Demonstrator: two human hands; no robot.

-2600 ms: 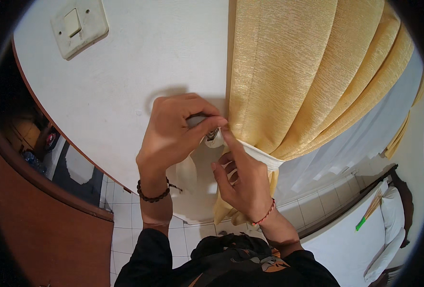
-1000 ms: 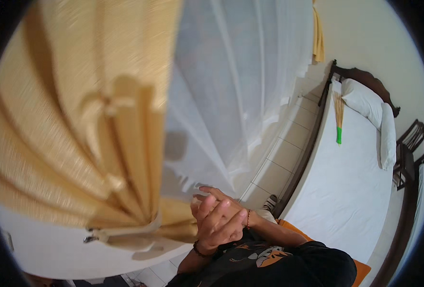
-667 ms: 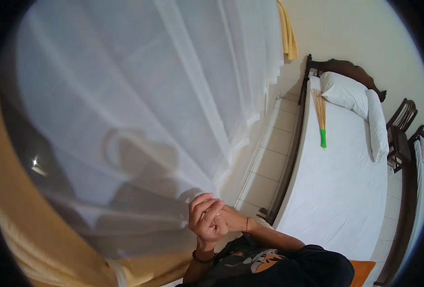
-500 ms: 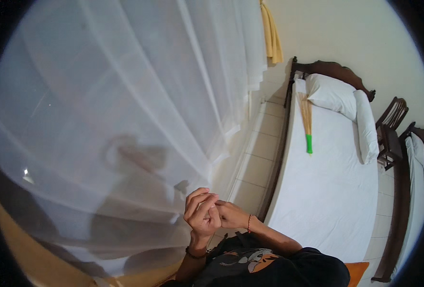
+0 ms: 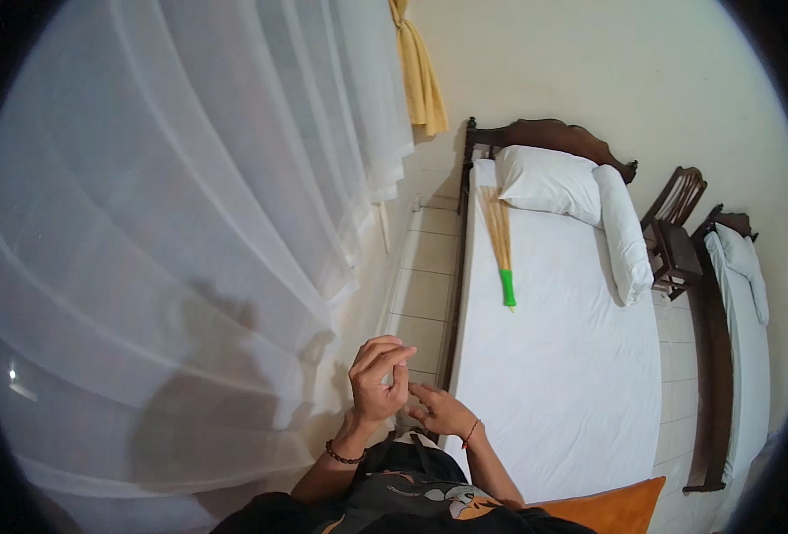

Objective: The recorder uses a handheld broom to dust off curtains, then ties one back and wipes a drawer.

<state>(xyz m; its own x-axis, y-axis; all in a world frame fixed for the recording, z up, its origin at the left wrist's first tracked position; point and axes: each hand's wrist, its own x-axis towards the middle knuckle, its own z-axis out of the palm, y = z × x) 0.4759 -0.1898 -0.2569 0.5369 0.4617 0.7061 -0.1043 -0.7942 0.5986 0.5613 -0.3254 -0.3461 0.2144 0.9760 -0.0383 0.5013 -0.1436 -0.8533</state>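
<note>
My left hand is raised in front of my body, a dark beaded bracelet on its wrist. Its fingers curl over towards the thumb, and whatever they may hold I cannot make out. Just to its right and slightly lower, my right hand has its fingers apart, with a thin red bracelet at the wrist. Nothing shows in it. Beyond both hands stands a bed with a white sheet. On the sheet's left side lies a stick broom, its green handle pointing towards me.
A sheer white curtain fills the left. A yellow curtain hangs further back. On the bed rest a pillow and a bolster. A wooden chair separates it from a second bed. Something orange is near me.
My hands have come apart from each other; the right has moved right and opened. The view has swung right, so the bed and broom appear further left.
</note>
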